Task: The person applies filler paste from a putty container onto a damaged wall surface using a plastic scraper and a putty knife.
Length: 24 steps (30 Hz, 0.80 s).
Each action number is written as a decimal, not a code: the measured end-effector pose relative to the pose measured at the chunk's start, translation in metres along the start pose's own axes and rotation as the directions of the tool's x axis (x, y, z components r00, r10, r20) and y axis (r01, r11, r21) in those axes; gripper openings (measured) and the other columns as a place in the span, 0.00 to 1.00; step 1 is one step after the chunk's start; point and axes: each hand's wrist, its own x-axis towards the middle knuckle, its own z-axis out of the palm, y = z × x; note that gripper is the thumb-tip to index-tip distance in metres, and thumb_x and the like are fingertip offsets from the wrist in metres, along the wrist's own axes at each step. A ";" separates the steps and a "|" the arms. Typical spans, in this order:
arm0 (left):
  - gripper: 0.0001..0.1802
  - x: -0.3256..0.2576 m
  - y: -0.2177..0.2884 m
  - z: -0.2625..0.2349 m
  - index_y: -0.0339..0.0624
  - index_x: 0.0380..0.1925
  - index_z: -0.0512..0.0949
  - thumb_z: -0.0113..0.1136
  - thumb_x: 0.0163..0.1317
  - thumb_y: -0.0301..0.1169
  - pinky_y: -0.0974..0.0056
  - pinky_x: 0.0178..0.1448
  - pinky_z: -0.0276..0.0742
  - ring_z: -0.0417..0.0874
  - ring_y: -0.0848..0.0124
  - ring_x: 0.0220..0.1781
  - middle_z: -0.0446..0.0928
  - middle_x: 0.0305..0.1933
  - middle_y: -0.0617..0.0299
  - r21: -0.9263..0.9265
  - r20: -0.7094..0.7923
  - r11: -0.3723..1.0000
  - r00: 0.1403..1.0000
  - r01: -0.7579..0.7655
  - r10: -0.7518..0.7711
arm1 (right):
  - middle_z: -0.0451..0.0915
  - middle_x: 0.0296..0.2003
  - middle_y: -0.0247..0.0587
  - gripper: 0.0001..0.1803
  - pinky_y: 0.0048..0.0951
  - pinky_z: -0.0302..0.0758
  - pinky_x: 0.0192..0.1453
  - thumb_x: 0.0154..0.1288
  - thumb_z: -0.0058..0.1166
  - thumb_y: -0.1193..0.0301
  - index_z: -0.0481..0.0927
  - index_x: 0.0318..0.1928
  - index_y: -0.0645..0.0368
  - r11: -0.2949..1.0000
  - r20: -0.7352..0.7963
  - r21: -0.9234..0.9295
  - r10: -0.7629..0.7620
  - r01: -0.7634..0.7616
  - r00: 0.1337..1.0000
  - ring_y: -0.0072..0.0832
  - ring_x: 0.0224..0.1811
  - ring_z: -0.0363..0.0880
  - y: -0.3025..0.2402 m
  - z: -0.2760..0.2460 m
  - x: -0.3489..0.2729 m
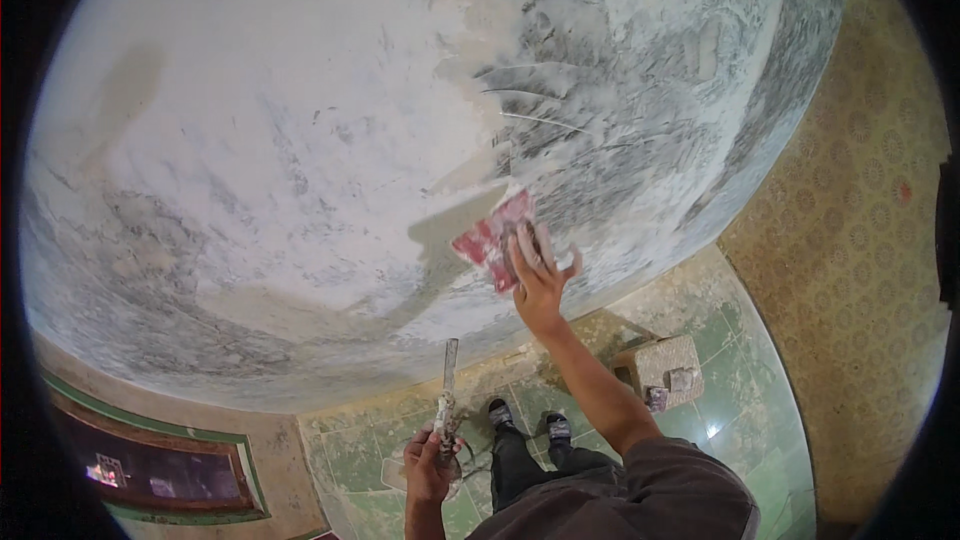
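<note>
The right grip (pixel 540 265) is clasped on a flat red plate (pixel 488 248) smeared with white, its fingers bent over the plate's back and one outer finger sticking away to the side. The plate is up at the wall (pixel 280 130), near the border between a mostly white stretch and a darker grey, streaky one; whether its whole face touches the surface I cannot tell. Lower down and to the left, the left grip (pixel 432 465) is closed around the lower part of a long, narrow tool (pixel 450 370), whose greyish end points up toward the wall and whose middle is caked with white. A shadow of the raised arm and plate falls on the wall just left of the plate. Below, between the two forearms, are the person's feet in patterned footwear (pixel 500 415), on a green tiled floor (pixel 745 380) spattered with pale marks. Right of the feet stands a pale, blocky stand (pixel 655 352) with small greyish pieces (pixel 681 380) at its near side. Farther out, a yellow-brown patterned surface (pixel 850 240) curves along the right, and a window (pixel 150 460) with a green and brown frame sits at lower left
</note>
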 end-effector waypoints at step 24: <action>0.16 0.038 0.052 -0.009 0.26 0.47 0.75 0.59 0.68 0.30 0.66 0.43 0.80 0.83 0.67 0.39 0.81 0.43 0.52 0.118 0.152 0.992 0.988 -0.039 0.021 | 0.75 0.66 0.30 0.37 0.56 0.36 0.74 0.49 0.52 0.88 0.79 0.62 0.48 0.998 -0.347 0.035 -0.028 0.043 0.937 0.32 0.74 0.66 -0.046 -0.038 0.151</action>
